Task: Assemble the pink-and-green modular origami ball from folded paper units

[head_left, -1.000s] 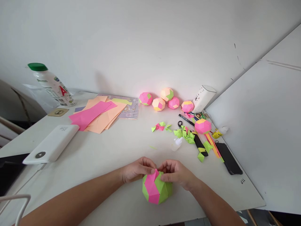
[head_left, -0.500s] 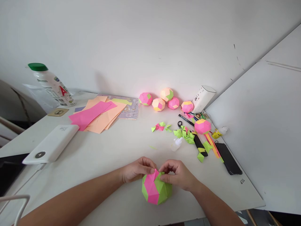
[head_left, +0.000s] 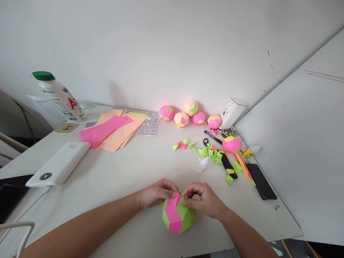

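A half-built folded paper ball (head_left: 177, 216) in pink and green rests on the white table (head_left: 129, 172) near its front edge. My left hand (head_left: 156, 194) pinches its top rim from the left. My right hand (head_left: 204, 199) pinches the same rim from the right, fingertips almost meeting over the opening. Both forearms come in from the bottom of the view.
Finished paper balls (head_left: 188, 114) line the wall, another (head_left: 231, 144) lies among green folded pieces (head_left: 212, 153), a pen and scissors. Pink and orange sheets (head_left: 113, 130), a white power bank (head_left: 59, 165), a green-capped bottle (head_left: 60, 96), a small glue bottle (head_left: 202, 164), a black phone (head_left: 261, 181).
Almost nothing differs. My right fingers have shifted slightly on the ball's rim; the ball stays in place.
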Action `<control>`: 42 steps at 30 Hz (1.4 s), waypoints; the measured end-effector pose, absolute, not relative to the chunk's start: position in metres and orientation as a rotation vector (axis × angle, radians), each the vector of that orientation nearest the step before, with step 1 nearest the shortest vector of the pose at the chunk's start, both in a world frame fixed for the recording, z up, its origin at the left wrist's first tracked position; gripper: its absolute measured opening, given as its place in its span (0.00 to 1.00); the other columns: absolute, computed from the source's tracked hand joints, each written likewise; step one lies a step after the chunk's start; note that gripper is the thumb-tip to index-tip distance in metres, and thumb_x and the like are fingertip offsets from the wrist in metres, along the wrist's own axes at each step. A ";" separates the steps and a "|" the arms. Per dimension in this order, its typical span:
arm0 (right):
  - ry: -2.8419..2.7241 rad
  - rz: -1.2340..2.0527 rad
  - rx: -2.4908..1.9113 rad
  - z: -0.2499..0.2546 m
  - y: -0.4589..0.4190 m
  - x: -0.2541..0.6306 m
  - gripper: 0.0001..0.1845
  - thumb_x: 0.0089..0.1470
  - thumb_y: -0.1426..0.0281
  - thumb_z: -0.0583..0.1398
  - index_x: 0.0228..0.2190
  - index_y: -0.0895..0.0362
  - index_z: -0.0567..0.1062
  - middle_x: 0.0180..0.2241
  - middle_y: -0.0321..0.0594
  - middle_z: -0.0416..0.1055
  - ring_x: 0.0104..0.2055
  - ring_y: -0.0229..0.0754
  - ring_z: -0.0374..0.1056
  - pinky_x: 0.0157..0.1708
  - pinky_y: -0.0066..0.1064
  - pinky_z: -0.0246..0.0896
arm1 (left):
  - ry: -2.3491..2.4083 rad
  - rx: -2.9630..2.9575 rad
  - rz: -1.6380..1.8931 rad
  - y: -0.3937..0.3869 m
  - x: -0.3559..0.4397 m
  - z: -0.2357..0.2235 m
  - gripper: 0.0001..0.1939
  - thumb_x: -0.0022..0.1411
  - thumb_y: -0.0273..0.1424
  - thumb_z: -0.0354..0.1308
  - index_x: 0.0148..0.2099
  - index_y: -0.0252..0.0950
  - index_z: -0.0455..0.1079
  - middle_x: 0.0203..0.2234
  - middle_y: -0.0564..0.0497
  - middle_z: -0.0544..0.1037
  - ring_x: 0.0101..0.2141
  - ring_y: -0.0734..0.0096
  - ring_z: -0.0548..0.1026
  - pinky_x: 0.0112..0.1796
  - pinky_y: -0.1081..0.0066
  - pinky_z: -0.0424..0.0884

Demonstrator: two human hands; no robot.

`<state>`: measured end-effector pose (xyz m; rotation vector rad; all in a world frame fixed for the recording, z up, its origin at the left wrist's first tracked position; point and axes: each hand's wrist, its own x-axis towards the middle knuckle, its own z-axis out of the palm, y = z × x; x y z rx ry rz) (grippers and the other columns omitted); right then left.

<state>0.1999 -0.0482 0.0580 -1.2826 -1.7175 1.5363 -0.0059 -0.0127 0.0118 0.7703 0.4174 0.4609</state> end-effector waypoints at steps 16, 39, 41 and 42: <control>-1.768 1.488 -1.269 0.059 -0.049 0.199 0.04 0.47 0.70 0.65 0.30 0.56 0.79 0.27 0.35 0.72 0.31 0.36 0.64 0.30 0.26 0.59 | 0.391 0.791 0.462 -0.012 -0.006 0.012 0.05 0.49 0.29 0.66 0.27 0.32 0.79 0.25 0.49 0.77 0.28 0.70 0.71 0.34 0.68 0.65; -1.797 1.472 -1.181 0.061 -0.050 0.197 0.04 0.48 0.70 0.64 0.30 0.56 0.79 0.27 0.36 0.73 0.30 0.37 0.65 0.30 0.27 0.61 | 0.389 0.821 0.442 -0.012 -0.006 0.011 0.05 0.48 0.31 0.67 0.27 0.33 0.78 0.26 0.49 0.77 0.29 0.70 0.71 0.34 0.69 0.66; -1.770 1.484 -1.196 0.059 -0.050 0.195 0.04 0.48 0.69 0.65 0.29 0.56 0.79 0.27 0.36 0.73 0.31 0.37 0.66 0.31 0.28 0.62 | 0.400 0.836 0.428 -0.013 -0.006 0.011 0.06 0.48 0.31 0.67 0.27 0.33 0.78 0.25 0.49 0.77 0.28 0.70 0.70 0.34 0.69 0.65; -1.746 1.493 -1.211 0.058 -0.050 0.195 0.04 0.48 0.69 0.65 0.29 0.56 0.79 0.27 0.36 0.73 0.31 0.38 0.66 0.31 0.28 0.62 | 0.405 0.841 0.421 -0.013 -0.006 0.011 0.06 0.48 0.32 0.67 0.27 0.33 0.78 0.24 0.49 0.76 0.27 0.71 0.70 0.33 0.70 0.65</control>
